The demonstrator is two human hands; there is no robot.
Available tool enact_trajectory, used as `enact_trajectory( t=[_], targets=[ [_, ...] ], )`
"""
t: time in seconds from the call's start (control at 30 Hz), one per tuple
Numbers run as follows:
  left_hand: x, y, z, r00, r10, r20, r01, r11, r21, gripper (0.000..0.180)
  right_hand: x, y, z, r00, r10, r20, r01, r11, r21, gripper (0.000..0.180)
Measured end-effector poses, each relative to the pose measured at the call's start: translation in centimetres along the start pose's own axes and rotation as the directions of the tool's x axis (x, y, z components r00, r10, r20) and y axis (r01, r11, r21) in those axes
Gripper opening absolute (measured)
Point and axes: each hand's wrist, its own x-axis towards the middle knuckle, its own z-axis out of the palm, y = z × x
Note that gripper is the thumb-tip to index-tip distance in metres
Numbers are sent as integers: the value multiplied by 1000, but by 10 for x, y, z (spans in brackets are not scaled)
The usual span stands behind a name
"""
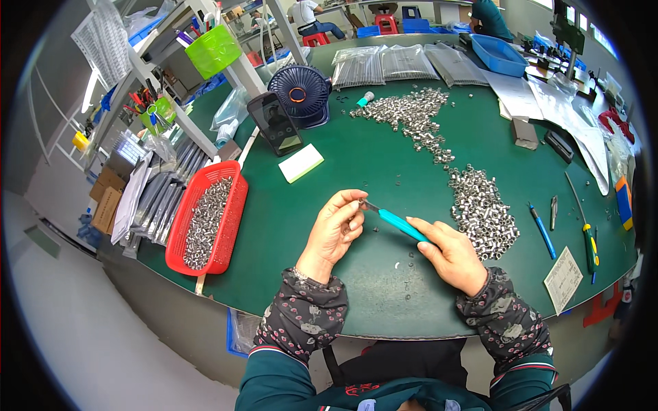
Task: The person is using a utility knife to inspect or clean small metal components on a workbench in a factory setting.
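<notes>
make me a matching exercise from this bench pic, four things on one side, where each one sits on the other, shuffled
Things:
1. red basket
2. small fan
3. blue tray
4. teal-handled tool

Places:
A. far edge of the table, right of centre
B. held in the right hand, tip at the left hand
C. left edge of the table, full of small metal parts
D. behind the dark phone, far left of the mat

Pairs: 1-C, 2-D, 3-A, 4-B

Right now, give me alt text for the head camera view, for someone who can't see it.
A person's right hand holds a teal-handled tool with its tip at the left hand, over a green table strewn with small metal parts. A red basket of parts sits left.
</notes>
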Motion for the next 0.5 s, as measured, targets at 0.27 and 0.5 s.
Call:
enact_trajectory(
  t=[0.27,0.5],
  targets=[
    [1,-2,3,998,35,-47,-31,996,87,11,-1,2,-1,999,18,48,-19,999,34,38],
    [2,-6,-5,998,59,6,-59,988,142,10,1,9,-2,997,29,67,-33,998,59,36]
  ],
)
